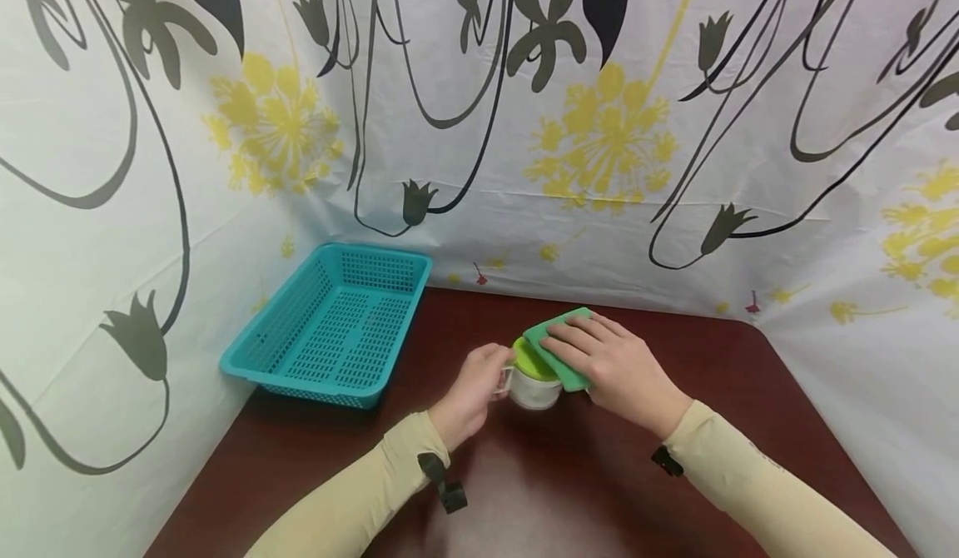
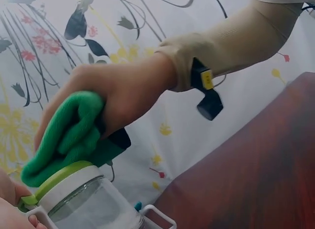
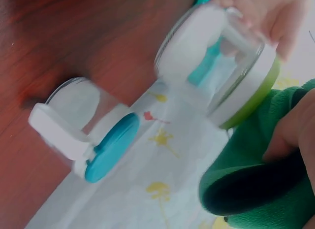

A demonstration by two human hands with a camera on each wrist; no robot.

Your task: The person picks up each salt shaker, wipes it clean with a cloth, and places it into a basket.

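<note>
Both hands busy, clamped on separate things and close together over the middle of the tabletop (image 1: 712, 358). Left hand (image 1: 474, 387) has the white handle (image 1: 504, 381) of a clear jar (image 1: 535, 393) with a lime-green lid (image 1: 529, 361). Right hand (image 1: 618, 371) grips a folded green cloth (image 2: 56, 150), bunched between thumb and fingers, up against that lid and covering part of it in the head view. Jar is tilted in both wrist views; can't tell if its base touches the tabletop. Second clear jar (image 3: 81, 108) with a teal lid (image 3: 113, 147) and its own white handle (image 3: 61, 133) stands near the first, untouched; right wrist view shows it best, somewhat blurred. Teal perforated basket (image 1: 333, 333) sits at the far left of the tabletop, well apart from both hands. Beige sleeves (image 1: 757, 475) on both arms, black wrist camera (image 1: 449, 491) at the left wrist, another at the right. Flower-print sheet (image 1: 479, 158) hangs behind and along the sides.
</note>
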